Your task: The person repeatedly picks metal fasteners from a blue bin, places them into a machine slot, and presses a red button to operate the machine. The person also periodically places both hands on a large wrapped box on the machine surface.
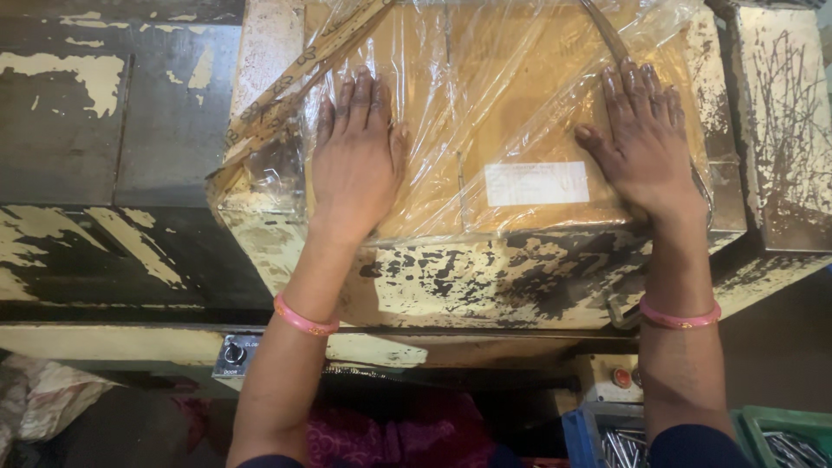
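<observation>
Both hands lie flat, fingers extended and close together, palms pressed on top of the box; neither closes around anything. Left hand rests near the box's left edge, right hand near its right edge, a white label between them.

Nearest the camera: blue bin and green bin at lower right, both holding metal pieces. Crumpled cloth lies at lower left. A knob and a red button sit on the front of the bench.

Pink bangles on each wrist, left, right.

Further out: the box, brown cardboard wrapped in loose clear film, lies flat on a cream platform with badly chipped paint. A yellow strap runs diagonally across the box's upper left corner.

Handling judgement: cardboard looks stiff enough to take pressure. Film is wrinkled and glossy, so likely slippery under the palms and easily torn. Weight cannot be told. Best purchase appears to be at the two side edges, gripping box and film together, not the film alone.
</observation>
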